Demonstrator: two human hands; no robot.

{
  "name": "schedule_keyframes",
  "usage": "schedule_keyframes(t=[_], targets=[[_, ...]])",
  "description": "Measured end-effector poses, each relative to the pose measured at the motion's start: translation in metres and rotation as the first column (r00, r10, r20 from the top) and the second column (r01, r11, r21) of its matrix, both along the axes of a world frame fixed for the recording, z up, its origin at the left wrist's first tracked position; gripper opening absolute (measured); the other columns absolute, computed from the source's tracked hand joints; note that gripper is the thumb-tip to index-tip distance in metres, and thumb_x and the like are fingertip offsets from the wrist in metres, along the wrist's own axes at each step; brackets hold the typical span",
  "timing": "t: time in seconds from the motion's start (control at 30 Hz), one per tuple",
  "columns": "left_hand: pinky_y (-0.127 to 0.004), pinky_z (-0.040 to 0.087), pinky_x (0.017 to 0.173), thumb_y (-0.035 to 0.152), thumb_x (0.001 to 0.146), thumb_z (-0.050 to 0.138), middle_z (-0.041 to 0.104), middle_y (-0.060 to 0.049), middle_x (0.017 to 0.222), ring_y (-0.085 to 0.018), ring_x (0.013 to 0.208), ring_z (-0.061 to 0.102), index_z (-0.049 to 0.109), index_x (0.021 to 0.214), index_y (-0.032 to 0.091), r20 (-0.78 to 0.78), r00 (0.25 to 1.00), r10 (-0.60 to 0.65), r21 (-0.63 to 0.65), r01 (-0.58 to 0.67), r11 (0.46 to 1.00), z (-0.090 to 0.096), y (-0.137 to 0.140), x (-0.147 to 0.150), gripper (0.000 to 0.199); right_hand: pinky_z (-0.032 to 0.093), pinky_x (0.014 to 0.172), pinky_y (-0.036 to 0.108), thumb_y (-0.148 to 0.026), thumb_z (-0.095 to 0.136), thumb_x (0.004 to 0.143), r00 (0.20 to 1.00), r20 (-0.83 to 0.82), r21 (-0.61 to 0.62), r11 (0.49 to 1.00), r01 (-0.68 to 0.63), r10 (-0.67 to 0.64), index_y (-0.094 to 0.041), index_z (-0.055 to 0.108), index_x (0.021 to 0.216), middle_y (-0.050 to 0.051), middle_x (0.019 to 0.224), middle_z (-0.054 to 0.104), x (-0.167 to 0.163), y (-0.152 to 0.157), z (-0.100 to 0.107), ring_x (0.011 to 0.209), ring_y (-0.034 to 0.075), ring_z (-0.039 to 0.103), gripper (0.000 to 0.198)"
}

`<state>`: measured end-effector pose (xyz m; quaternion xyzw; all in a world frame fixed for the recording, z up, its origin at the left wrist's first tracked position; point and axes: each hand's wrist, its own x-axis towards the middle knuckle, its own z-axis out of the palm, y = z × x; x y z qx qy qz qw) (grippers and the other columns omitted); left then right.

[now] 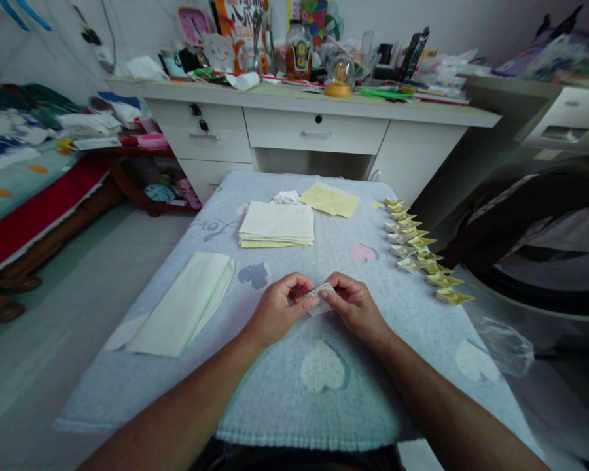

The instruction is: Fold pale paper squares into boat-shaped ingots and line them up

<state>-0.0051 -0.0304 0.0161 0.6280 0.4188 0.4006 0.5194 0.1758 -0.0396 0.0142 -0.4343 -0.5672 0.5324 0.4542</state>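
Both hands meet over the near middle of the cloth-covered table. Between them is a small folded piece of pale paper. My left hand pinches its left side with thumb and fingers. On the right side, my right hand grips it the same way, thumb on top. Beyond the hands lies a stack of cream and yellow paper sheets. To the right stand rows of small folded paper boats, yellow and whitish. A larger folded pale sheet rests to the left.
Yellow sheets and a crumpled white paper lie at the table's far side. Behind stands a white desk crowded with jars and clutter. A bed is at left, a front-loading washing machine at right.
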Motion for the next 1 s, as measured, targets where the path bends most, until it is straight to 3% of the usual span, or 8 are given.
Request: schedule_keyframes(t=[0.17, 0.33, 0.4, 0.5, 0.73, 1.0], targets=[[-0.021, 0.036, 0.059, 0.031, 0.079, 0.064, 0.048, 0.004, 0.066, -0.01, 0.062, 0.044, 0.056, 0.078, 0.016, 0.088, 0.996, 0.024, -0.089, -0.016, 0.996, 0.0007, 0.0021, -0.0001, 0.017, 0.037, 0.058, 0.023, -0.041, 0.066, 0.081, 0.997, 0.079, 0.027, 1.0, -0.004, 0.002, -0.017, 0.061, 0.079, -0.001, 0.068, 0.055, 0.0014, 0.0001, 0.0007, 0.062, 0.011, 0.047, 0.024], [-0.022, 0.041, 0.065, 0.033, 0.076, 0.068, 0.057, 0.001, 0.077, -0.012, 0.071, 0.052, 0.058, 0.093, 0.016, 0.199, 0.98, -0.011, -0.117, 0.035, 0.993, 0.0058, 0.001, -0.0008, 0.025, 0.035, 0.057, 0.023, -0.04, 0.062, 0.084, 0.986, 0.167, 0.071, 0.997, -0.008, -0.004, -0.017, 0.058, 0.073, -0.002, 0.062, 0.051, 0.0014, -0.0011, 0.0022, 0.059, 0.011, 0.045, 0.026], [-0.023, 0.042, 0.067, 0.035, 0.076, 0.07, 0.06, -0.001, 0.08, -0.013, 0.073, 0.054, 0.062, 0.096, 0.016, 0.16, 0.987, -0.01, -0.096, 0.025, 0.995, 0.0061, 0.0011, 0.0, 0.029, 0.035, 0.057, 0.023, -0.037, 0.061, 0.084, 0.974, 0.227, 0.118, 0.993, -0.022, -0.006, -0.017, 0.057, 0.071, -0.003, 0.062, 0.05, -0.0004, -0.0025, 0.0042, 0.059, 0.01, 0.044, 0.024], [-0.022, 0.041, 0.065, 0.034, 0.077, 0.068, 0.061, -0.001, 0.073, -0.013, 0.069, 0.054, 0.067, 0.084, 0.014, 0.067, 0.997, 0.044, -0.063, -0.04, 0.997, 0.0047, 0.0027, 0.0014, 0.02, 0.035, 0.059, 0.023, -0.034, 0.06, 0.084, 0.96, 0.279, 0.161, 0.985, -0.058, 0.011, -0.017, 0.057, 0.07, -0.002, 0.065, 0.052, -0.0025, -0.0037, 0.007, 0.061, 0.011, 0.046, 0.022], [-0.02, 0.037, 0.055, 0.034, 0.074, 0.07, 0.059, 0.002, 0.063, -0.009, 0.058, 0.049, 0.067, 0.073, 0.015, 0.188, 0.961, 0.204, -0.169, -0.173, 0.97, 0.0028, 0.0058, 0.0, 0.019, 0.034, 0.06, 0.024, -0.037, 0.061, 0.085, 0.983, 0.181, 0.091, 0.995, -0.039, 0.022, -0.017, 0.059, 0.07, -0.002, 0.064, 0.051, 0.0027, -0.0007, 0.0065, 0.061, 0.011, 0.044, 0.025], [-0.02, 0.038, 0.055, 0.031, 0.072, 0.073, 0.059, 0.002, 0.064, -0.009, 0.058, 0.049, 0.065, 0.072, 0.015, 0.252, 0.925, 0.284, -0.209, -0.235, 0.949, 0.0062, 0.0087, -0.0047, 0.018, 0.032, 0.058, 0.023, -0.04, 0.066, 0.08, 0.999, 0.054, -0.016, 1.0, -0.006, 0.007, -0.016, 0.058, 0.07, -0.003, 0.063, 0.05, 0.0058, 0.0017, 0.0061, 0.059, 0.01, 0.042, 0.027]])
